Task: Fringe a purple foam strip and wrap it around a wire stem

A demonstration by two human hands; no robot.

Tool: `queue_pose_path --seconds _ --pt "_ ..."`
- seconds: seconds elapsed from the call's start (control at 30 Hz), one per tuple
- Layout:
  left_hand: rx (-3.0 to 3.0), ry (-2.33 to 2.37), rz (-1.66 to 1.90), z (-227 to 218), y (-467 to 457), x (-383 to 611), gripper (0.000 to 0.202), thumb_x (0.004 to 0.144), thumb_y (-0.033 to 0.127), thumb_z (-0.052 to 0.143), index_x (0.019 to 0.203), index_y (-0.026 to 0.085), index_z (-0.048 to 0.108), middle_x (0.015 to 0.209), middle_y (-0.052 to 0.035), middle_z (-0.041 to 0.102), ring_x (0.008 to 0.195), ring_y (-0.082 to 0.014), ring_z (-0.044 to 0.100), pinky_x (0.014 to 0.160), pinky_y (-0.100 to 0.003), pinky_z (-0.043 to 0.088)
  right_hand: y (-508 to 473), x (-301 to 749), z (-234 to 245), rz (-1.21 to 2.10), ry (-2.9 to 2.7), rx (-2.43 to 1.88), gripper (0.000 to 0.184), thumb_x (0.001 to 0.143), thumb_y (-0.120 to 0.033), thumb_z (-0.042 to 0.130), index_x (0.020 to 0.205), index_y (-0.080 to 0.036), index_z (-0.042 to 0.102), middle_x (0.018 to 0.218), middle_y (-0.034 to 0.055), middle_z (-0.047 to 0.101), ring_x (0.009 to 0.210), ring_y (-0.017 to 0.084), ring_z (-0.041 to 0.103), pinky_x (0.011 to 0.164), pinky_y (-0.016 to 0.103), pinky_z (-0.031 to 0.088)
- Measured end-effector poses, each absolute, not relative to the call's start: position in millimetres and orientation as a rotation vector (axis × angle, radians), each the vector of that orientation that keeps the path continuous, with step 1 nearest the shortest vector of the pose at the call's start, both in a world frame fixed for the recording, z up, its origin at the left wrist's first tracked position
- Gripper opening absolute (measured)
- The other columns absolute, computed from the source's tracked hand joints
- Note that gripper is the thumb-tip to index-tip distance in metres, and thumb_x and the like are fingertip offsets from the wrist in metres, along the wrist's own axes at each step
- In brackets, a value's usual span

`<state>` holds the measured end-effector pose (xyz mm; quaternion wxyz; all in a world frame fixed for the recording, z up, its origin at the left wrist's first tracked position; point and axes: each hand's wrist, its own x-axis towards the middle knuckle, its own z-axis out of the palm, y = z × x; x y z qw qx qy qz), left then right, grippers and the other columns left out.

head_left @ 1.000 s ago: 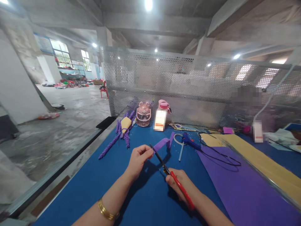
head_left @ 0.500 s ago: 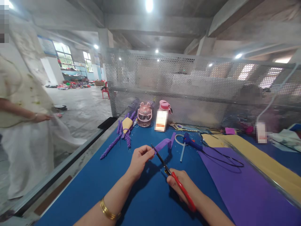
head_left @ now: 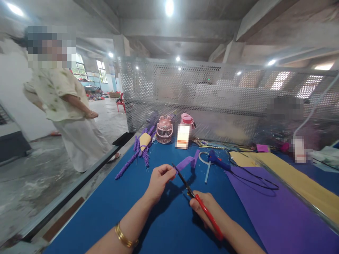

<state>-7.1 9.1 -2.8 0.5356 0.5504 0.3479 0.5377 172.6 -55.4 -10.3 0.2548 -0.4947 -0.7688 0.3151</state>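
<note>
While the right hand (head_left: 212, 204) grips red-handled scissors (head_left: 208, 214) above the worktop (head_left: 106, 208), the left hand (head_left: 159, 181) pinches a purple strip (head_left: 185, 163) beside their blades. Beyond, a blue glue gun (head_left: 221, 161) lies rightward, a yellow-wrapped purple bunch (head_left: 145, 141) by the left edge; a pink bottle (head_left: 164, 126) stands near the far edge.

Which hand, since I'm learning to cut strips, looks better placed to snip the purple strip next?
Probably the right hand: it grips the scissors, which reach up to the purple strip. The left hand seems to pinch the strip's near end.
</note>
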Motion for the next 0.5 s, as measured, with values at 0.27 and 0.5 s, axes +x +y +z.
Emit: queue_pose_path --seconds 0.27,0.5 --pt "1.312 0.834 1.277 -2.2 8.2 -7.1 0.026 0.072 0.037 0.061 0.059 0.016 0.054 0.054 0.0020 0.046 0.053 -0.0103 0.043 0.053 -0.023 0.030 -55.5 171.7 -8.9 0.839 -2.102 -1.358 0.054 0.079 -0.072 0.022 0.062 -0.021 0.031 0.045 -0.0066 0.031 0.041 0.007 0.031 0.037 0.018 0.024" --pt "1.304 0.849 1.277 0.6 6.7 -7.1 0.026 0.070 0.037 0.061 0.058 0.016 0.054 0.053 0.0021 0.048 0.052 -0.0101 0.043 0.051 -0.022 0.028 -56.8 170.9 -5.9 0.836 -2.095 -1.373 0.054 0.078 -0.073 0.022 0.062 -0.021 0.030 0.048 -0.0059 0.032 0.041 0.007 0.031 0.037 0.019 0.023"
